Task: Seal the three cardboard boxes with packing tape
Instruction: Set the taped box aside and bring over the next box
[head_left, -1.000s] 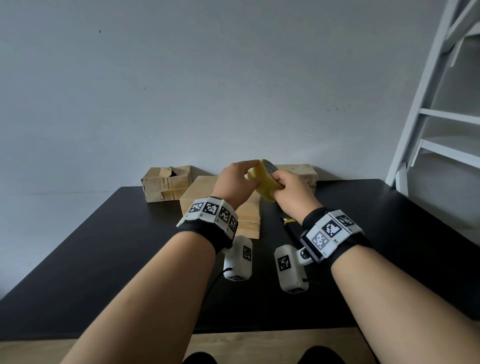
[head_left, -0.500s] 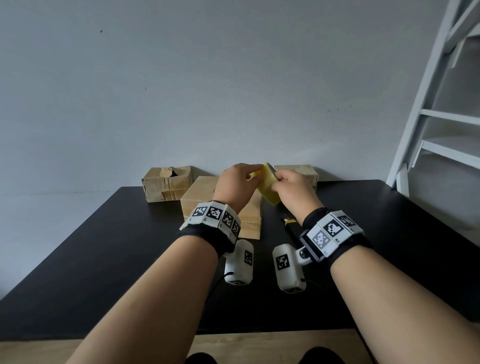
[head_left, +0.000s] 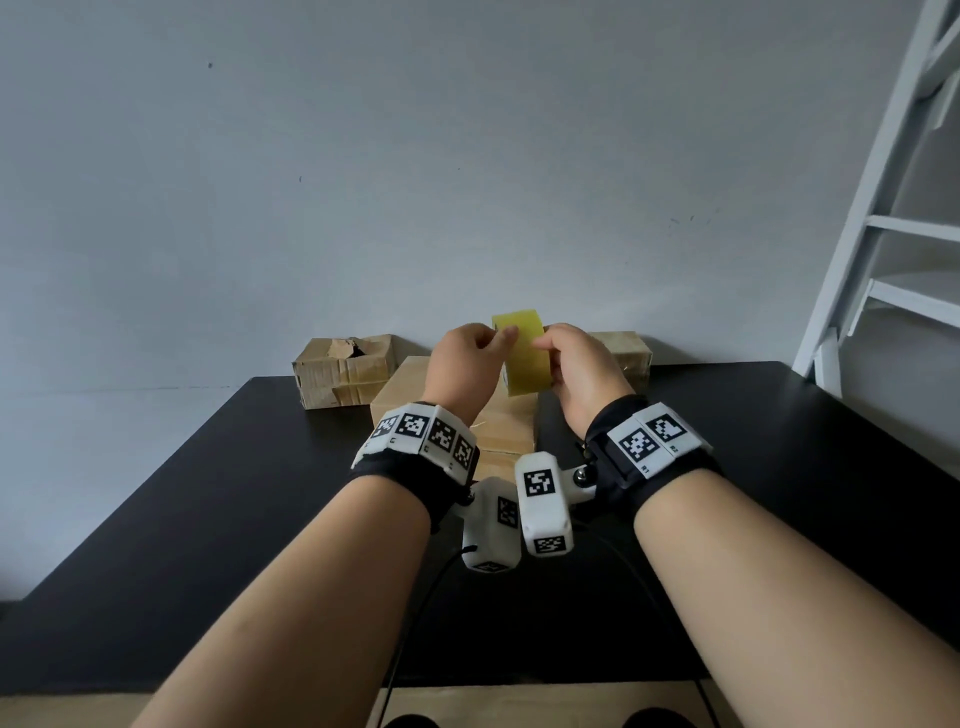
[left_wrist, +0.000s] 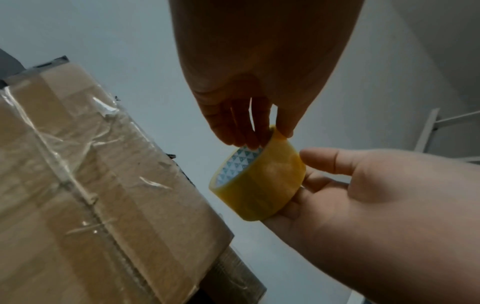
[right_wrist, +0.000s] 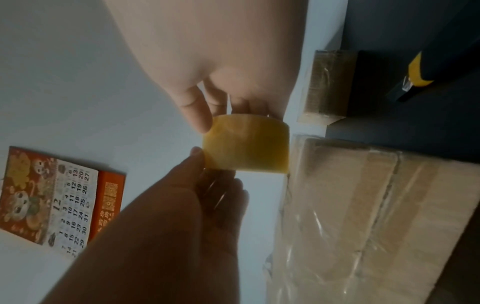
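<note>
I hold a yellowish roll of packing tape (head_left: 522, 358) in the air with both hands, above the middle cardboard box (head_left: 405, 387). My left hand (head_left: 488, 345) pinches the roll's upper rim (left_wrist: 270, 133) between thumb and fingers. My right hand (head_left: 550, 351) cups the roll (right_wrist: 246, 144) from the other side, fingers curled round it. Wrinkled clear tape lies along the top seam of the middle box (left_wrist: 91, 185). A battered box (head_left: 343, 371) with a torn top stands at the back left. A small box (head_left: 623, 348) stands at the back right.
The black table (head_left: 779, 441) stands against a grey wall. A yellow and black utility knife (right_wrist: 415, 78) lies on it right of the middle box. A white ladder frame (head_left: 883, 208) stands at the right. A calendar (right_wrist: 59, 197) hangs on the wall.
The roll has turned in my hands, so its broad outer band now faces me. My wrists have drawn closer together. The boxes have not moved.
</note>
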